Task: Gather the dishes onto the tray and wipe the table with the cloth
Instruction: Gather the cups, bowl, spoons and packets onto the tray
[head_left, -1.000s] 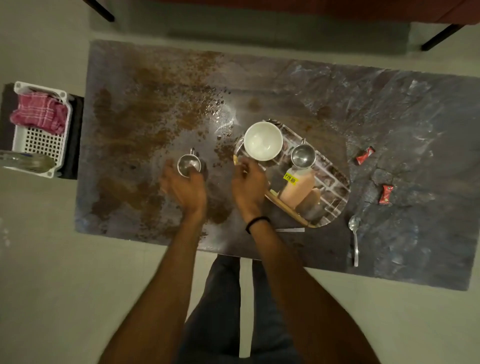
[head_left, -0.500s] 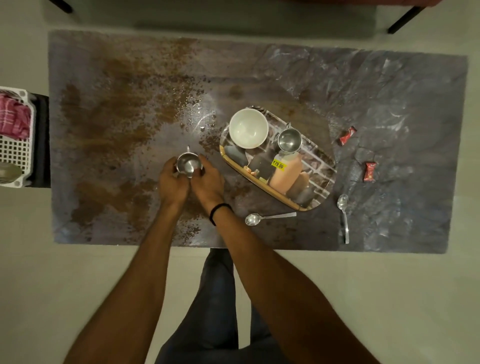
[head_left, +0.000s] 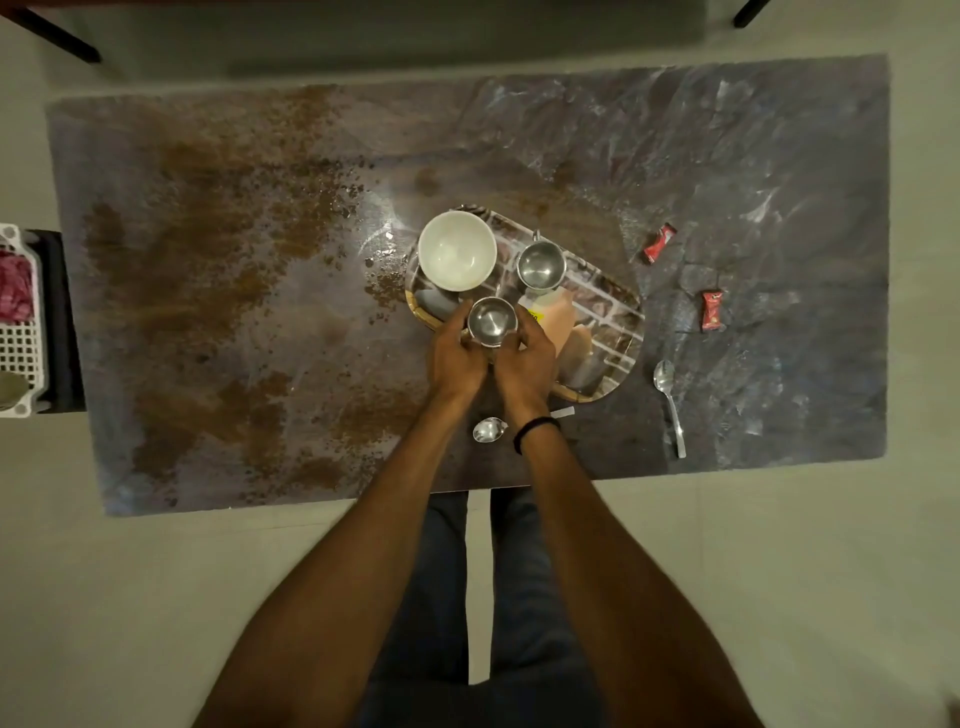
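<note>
My left hand and my right hand together grip a small steel cup over the near left edge of the oval patterned tray. The tray holds a white bowl, a second steel cup and a pinkish bottle lying on its side. One spoon lies on the table under my right wrist, partly hidden. Another spoon lies right of the tray. The pink cloth sits in a white basket at the far left.
Brown crumbs and stains cover the left half of the dark stone table. Two red wrappers lie right of the tray. The basket stands on a dark stool beside the table's left end.
Both hands carried the steel cup from the crumb-covered spot left of the tray to the tray's near left edge. The view shifted as my head moved.
</note>
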